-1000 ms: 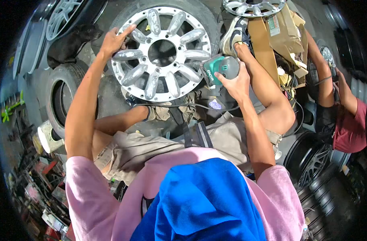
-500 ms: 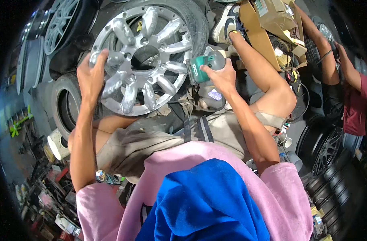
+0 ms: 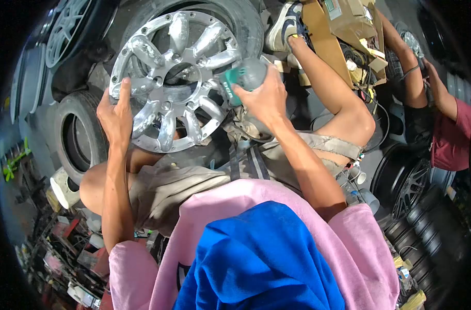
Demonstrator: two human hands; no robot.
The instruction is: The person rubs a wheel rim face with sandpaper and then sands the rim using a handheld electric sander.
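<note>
A silvery multi-spoke wheel face (image 3: pixel 165 123) is tilted above a black tire (image 3: pixel 248 31). My left hand (image 3: pixel 116 116) grips its left rim, with the index finger stretched along the front and the other fingers partly hidden behind. My right hand (image 3: pixel 266 98) is wrapped round a green and grey power sander (image 3: pixel 236 85), whose pad side faces the wheel's right edge. The sander is slightly blurred, and whether it touches the wheel I cannot tell.
Another tire (image 3: pixel 80 135) lies at the left, near a dark dog (image 3: pixel 78 72). A cardboard box (image 3: pixel 323 39) stands beyond my right leg. Another person's arm (image 3: pixel 444 93) shows at the right, near a black wheel (image 3: pixel 400 181). Red tools and scrap fill the lower left.
The wheel has tilted and shifted left and toward me, with my left hand on its rim. My right hand has moved left with the sander, staying near the wheel's right edge.
</note>
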